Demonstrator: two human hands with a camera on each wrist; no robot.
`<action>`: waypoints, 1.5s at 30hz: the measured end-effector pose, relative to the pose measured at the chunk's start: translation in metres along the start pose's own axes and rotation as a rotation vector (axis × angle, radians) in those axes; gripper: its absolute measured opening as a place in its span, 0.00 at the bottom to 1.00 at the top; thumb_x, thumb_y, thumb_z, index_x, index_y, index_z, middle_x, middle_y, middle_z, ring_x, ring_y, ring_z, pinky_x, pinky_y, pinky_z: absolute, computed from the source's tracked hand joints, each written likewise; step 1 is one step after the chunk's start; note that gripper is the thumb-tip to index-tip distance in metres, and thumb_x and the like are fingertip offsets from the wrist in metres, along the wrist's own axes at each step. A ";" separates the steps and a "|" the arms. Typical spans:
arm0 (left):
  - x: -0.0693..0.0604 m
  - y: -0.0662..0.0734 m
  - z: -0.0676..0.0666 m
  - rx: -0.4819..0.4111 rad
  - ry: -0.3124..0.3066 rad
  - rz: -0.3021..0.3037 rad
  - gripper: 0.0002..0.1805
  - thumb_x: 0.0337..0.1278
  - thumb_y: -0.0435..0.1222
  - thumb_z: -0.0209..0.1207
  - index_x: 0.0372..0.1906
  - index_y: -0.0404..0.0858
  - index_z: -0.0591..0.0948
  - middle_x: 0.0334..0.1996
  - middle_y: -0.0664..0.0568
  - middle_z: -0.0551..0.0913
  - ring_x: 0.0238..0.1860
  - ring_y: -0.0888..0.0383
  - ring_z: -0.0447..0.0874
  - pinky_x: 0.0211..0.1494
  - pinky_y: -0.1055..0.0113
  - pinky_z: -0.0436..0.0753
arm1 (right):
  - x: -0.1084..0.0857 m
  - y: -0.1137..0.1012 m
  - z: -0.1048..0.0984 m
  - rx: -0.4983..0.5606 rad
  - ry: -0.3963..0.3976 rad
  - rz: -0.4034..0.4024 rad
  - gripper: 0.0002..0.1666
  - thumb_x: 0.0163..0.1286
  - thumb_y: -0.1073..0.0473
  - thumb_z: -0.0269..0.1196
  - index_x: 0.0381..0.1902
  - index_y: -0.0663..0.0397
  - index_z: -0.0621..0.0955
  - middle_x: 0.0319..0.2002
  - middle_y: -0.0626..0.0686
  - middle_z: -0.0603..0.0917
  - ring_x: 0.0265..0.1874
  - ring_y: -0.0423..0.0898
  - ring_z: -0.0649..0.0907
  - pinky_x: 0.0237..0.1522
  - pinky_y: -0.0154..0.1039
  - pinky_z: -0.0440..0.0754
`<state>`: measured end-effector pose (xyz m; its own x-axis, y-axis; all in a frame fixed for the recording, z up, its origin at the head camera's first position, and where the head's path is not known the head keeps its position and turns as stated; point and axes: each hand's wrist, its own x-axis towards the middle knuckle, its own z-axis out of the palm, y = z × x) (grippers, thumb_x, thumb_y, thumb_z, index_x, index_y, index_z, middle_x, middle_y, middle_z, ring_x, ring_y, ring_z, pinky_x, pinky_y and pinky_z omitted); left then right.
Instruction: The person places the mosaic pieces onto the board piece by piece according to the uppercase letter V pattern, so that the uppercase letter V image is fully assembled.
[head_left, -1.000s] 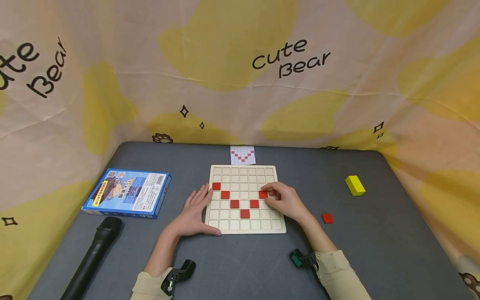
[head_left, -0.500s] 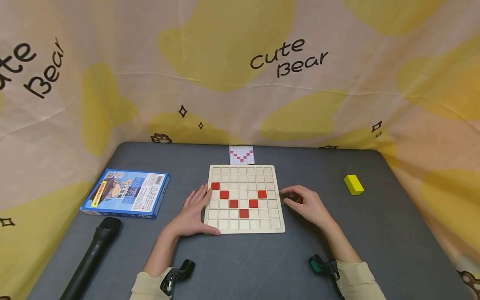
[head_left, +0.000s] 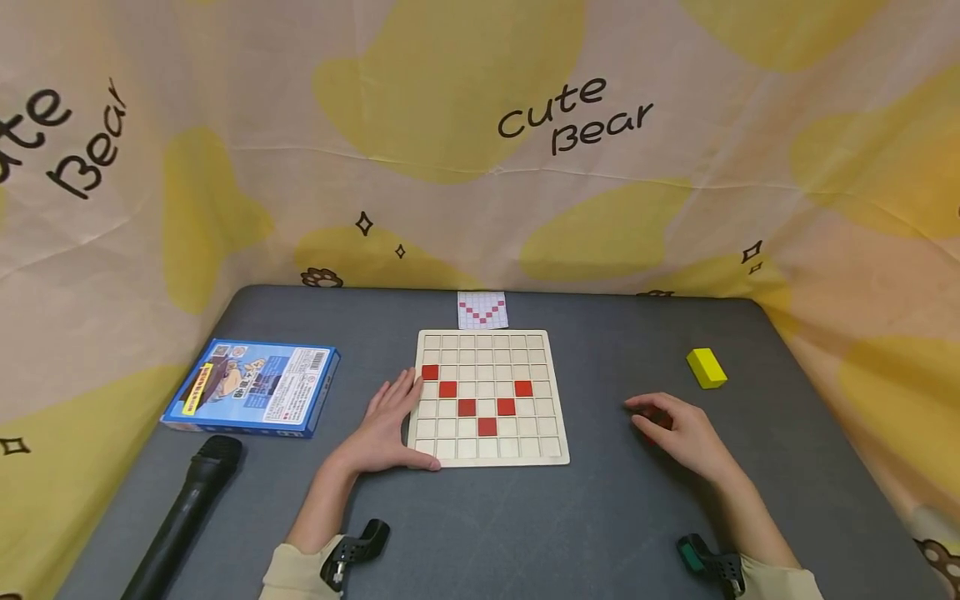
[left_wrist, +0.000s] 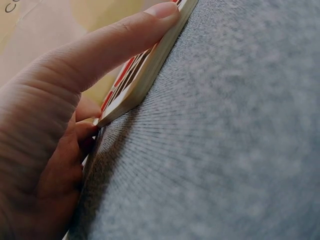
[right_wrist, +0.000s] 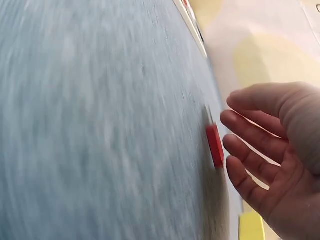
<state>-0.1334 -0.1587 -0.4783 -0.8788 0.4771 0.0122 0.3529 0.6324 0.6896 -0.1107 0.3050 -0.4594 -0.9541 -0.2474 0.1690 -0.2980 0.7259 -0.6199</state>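
Note:
A pale wooden grid board (head_left: 487, 461) lies flat on the grey table, with several red square tiles (head_left: 487, 427) in its cells. My left hand (head_left: 382, 427) rests along the board's left side, fingers spread and thumb on the near left corner; the left wrist view shows the thumb (left_wrist: 150, 20) lying over the board's edge. To the right of the board my right hand (head_left: 678, 429) hovers over the table, fingers loosely bent and holding nothing. A loose red tile (right_wrist: 215, 146) lies close by its fingertips in the right wrist view; the hand hides it in the head view.
A small card (head_left: 482, 311) with a pink V-shaped grid pattern lies behind the board. The yellow block (head_left: 707, 368) stands at the right. On the left are a blue box (head_left: 255, 383) and a black microphone (head_left: 187, 508). A printed curtain hangs behind the table.
My right hand has left the tile on the board's right side and moved right, over the loose red tile, which it now covers in the head view. The left hand stays still.

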 end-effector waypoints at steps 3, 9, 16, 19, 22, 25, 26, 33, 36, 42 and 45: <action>0.000 -0.001 0.000 0.000 0.001 0.002 0.70 0.32 0.59 0.75 0.76 0.31 0.50 0.77 0.40 0.42 0.77 0.45 0.35 0.73 0.46 0.36 | -0.008 0.004 -0.007 -0.009 -0.028 0.011 0.13 0.66 0.59 0.67 0.49 0.48 0.84 0.42 0.48 0.84 0.26 0.37 0.78 0.29 0.34 0.77; 0.000 -0.002 0.001 0.002 0.001 0.011 0.70 0.32 0.59 0.75 0.76 0.31 0.49 0.77 0.40 0.42 0.77 0.45 0.35 0.73 0.46 0.36 | -0.020 0.008 -0.017 -0.047 -0.073 -0.027 0.18 0.62 0.64 0.69 0.50 0.46 0.83 0.47 0.47 0.82 0.36 0.40 0.77 0.34 0.34 0.75; 0.000 -0.002 0.001 0.000 0.000 0.009 0.70 0.32 0.59 0.75 0.76 0.31 0.49 0.77 0.40 0.41 0.77 0.45 0.34 0.73 0.46 0.36 | -0.020 0.013 -0.016 -0.058 -0.067 -0.019 0.21 0.59 0.66 0.71 0.51 0.48 0.83 0.44 0.46 0.81 0.36 0.40 0.76 0.33 0.33 0.74; 0.000 -0.002 0.001 0.001 0.001 0.010 0.70 0.32 0.59 0.75 0.76 0.31 0.49 0.77 0.40 0.41 0.77 0.45 0.35 0.73 0.46 0.36 | -0.016 0.014 -0.010 -0.073 -0.024 -0.023 0.21 0.59 0.63 0.71 0.51 0.50 0.83 0.40 0.45 0.81 0.35 0.40 0.75 0.32 0.32 0.73; 0.000 -0.003 0.002 0.001 0.006 0.015 0.70 0.32 0.59 0.75 0.76 0.31 0.49 0.77 0.40 0.42 0.77 0.45 0.35 0.73 0.46 0.36 | -0.011 0.013 -0.006 -0.084 0.014 -0.042 0.23 0.59 0.60 0.73 0.53 0.52 0.82 0.39 0.46 0.80 0.35 0.41 0.75 0.33 0.32 0.73; 0.000 -0.004 0.002 0.002 0.009 0.018 0.70 0.32 0.59 0.75 0.76 0.31 0.49 0.77 0.40 0.42 0.77 0.44 0.36 0.73 0.46 0.37 | -0.008 0.012 -0.003 -0.085 0.028 -0.064 0.24 0.57 0.60 0.73 0.53 0.53 0.82 0.38 0.45 0.80 0.36 0.41 0.75 0.34 0.32 0.73; 0.000 -0.004 0.002 0.003 0.011 0.021 0.70 0.32 0.59 0.75 0.76 0.31 0.49 0.77 0.40 0.42 0.77 0.44 0.36 0.72 0.46 0.37 | -0.008 0.011 -0.002 -0.083 0.027 -0.068 0.24 0.57 0.61 0.73 0.53 0.53 0.82 0.38 0.45 0.80 0.36 0.42 0.75 0.34 0.32 0.73; 0.000 -0.004 0.002 0.003 0.017 0.026 0.69 0.32 0.58 0.76 0.76 0.30 0.50 0.77 0.39 0.43 0.77 0.43 0.36 0.72 0.45 0.37 | 0.000 0.008 0.003 -0.068 0.026 -0.058 0.21 0.59 0.62 0.72 0.51 0.52 0.83 0.38 0.45 0.80 0.34 0.41 0.74 0.32 0.33 0.72; 0.000 -0.004 0.002 0.003 0.013 0.024 0.69 0.33 0.58 0.75 0.76 0.30 0.50 0.77 0.39 0.42 0.77 0.44 0.36 0.72 0.45 0.37 | 0.006 0.005 0.008 -0.065 0.026 -0.043 0.21 0.59 0.62 0.72 0.51 0.52 0.83 0.38 0.45 0.81 0.34 0.41 0.75 0.32 0.33 0.73; 0.000 -0.004 0.002 0.009 0.005 0.014 0.70 0.32 0.59 0.75 0.76 0.31 0.49 0.77 0.40 0.42 0.77 0.45 0.35 0.73 0.46 0.37 | 0.023 -0.007 0.019 -0.028 -0.016 -0.008 0.20 0.60 0.61 0.71 0.52 0.51 0.83 0.39 0.47 0.81 0.35 0.43 0.75 0.32 0.35 0.73; -0.001 -0.004 0.001 0.011 0.001 0.011 0.70 0.32 0.59 0.75 0.76 0.31 0.49 0.78 0.41 0.41 0.77 0.45 0.35 0.73 0.47 0.37 | 0.033 -0.014 0.026 -0.005 -0.032 0.002 0.20 0.60 0.61 0.71 0.52 0.50 0.83 0.39 0.48 0.81 0.35 0.44 0.75 0.33 0.35 0.74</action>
<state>-0.1339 -0.1608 -0.4819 -0.8753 0.4831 0.0203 0.3657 0.6339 0.6815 -0.1371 0.2695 -0.4649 -0.9531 -0.2667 0.1433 -0.2968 0.7297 -0.6161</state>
